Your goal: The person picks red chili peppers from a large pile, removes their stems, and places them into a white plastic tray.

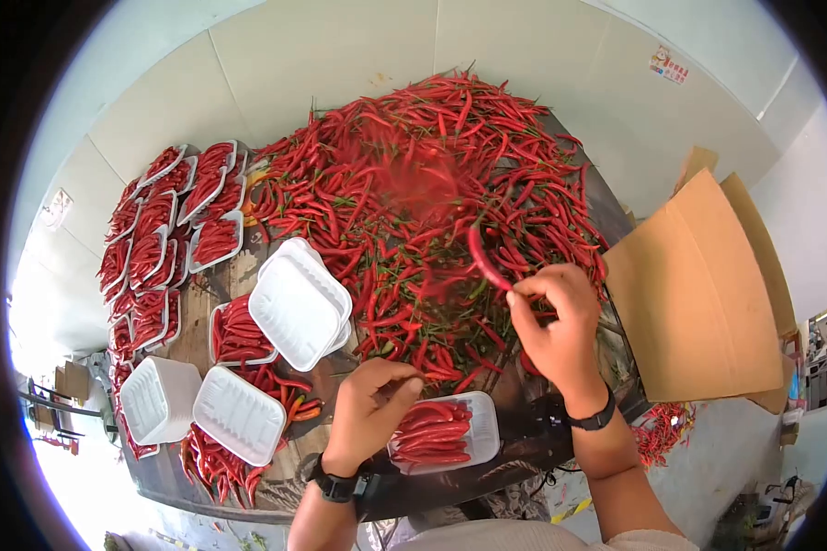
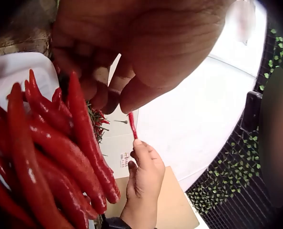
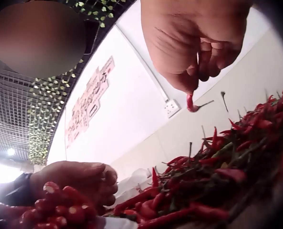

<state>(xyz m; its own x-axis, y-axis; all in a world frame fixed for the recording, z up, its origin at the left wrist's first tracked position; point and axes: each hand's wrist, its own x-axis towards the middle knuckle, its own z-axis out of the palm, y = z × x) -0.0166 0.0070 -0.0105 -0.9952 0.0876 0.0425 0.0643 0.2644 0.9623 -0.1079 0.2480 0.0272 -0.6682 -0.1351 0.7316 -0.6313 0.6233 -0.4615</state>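
On the left we see pepper-filled trays, then stacked white trays. Next comes the left hand, its fingers loosely bent, by a part-filled tray — then one red pepper, held up near a big pepper pile. The right hand pinches its end with thumb and finger — and past that, we see brown cardboard.
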